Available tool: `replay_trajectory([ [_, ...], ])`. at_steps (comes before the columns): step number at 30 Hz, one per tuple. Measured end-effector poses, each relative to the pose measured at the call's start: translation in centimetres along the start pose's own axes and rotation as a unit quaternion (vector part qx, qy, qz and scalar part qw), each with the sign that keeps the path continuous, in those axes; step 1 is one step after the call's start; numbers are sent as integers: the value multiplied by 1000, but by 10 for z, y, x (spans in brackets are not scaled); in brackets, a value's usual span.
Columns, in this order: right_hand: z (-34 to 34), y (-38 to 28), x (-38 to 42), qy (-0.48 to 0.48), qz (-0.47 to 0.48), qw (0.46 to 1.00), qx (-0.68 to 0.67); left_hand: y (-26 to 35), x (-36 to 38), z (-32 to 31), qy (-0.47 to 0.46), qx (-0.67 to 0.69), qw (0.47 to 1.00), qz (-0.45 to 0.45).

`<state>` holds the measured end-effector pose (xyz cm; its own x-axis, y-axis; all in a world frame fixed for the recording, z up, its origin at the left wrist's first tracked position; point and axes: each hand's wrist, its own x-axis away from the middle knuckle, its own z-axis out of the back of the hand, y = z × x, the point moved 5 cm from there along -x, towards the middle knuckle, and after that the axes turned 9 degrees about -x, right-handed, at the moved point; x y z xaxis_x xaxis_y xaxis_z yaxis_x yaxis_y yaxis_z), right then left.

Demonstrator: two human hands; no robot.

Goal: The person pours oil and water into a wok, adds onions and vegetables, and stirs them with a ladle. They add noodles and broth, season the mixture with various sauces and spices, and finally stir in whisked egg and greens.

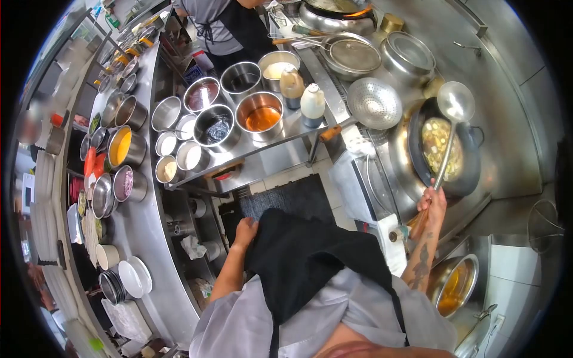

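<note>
My right hand point(434, 201) is wrapped round the handle of a long metal ladle point(455, 104), whose bowl is raised over the far rim of a dark wok point(468, 179). Sliced, pale yellow-green food point(440, 149) lies in the wok, partly crossed by the ladle's handle. The handle's wooden end point(419, 227) sticks out below my hand. My left hand point(246, 231) is closed at the edge of my black apron point(298, 250), with cloth at its fingers, away from the stove.
A perforated strainer point(375, 103) rests left of the wok. Sauce pots point(259, 116) and squeeze bottles point(312, 104) crowd a steel table. A bowl of orange liquid point(456, 286) sits at lower right. Another person point(224, 27) stands at the back. A long counter point(140, 221) runs along the left.
</note>
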<state>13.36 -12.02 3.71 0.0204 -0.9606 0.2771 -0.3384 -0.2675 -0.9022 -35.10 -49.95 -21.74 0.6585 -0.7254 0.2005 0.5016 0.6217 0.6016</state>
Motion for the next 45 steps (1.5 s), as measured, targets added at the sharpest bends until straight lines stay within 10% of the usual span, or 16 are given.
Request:
replay_trajectory([
  [15,-70,-1,5,15,-19,999,-45,278,-150,113,-387,83,883,-250],
  [23,-122,-16,-1,51,57,995,-68,330,-304,192,-74,88,943,-311],
  [45,-77,-21,35,111,57,981,-145,337,-396,97,95,-71,964,-238],
])
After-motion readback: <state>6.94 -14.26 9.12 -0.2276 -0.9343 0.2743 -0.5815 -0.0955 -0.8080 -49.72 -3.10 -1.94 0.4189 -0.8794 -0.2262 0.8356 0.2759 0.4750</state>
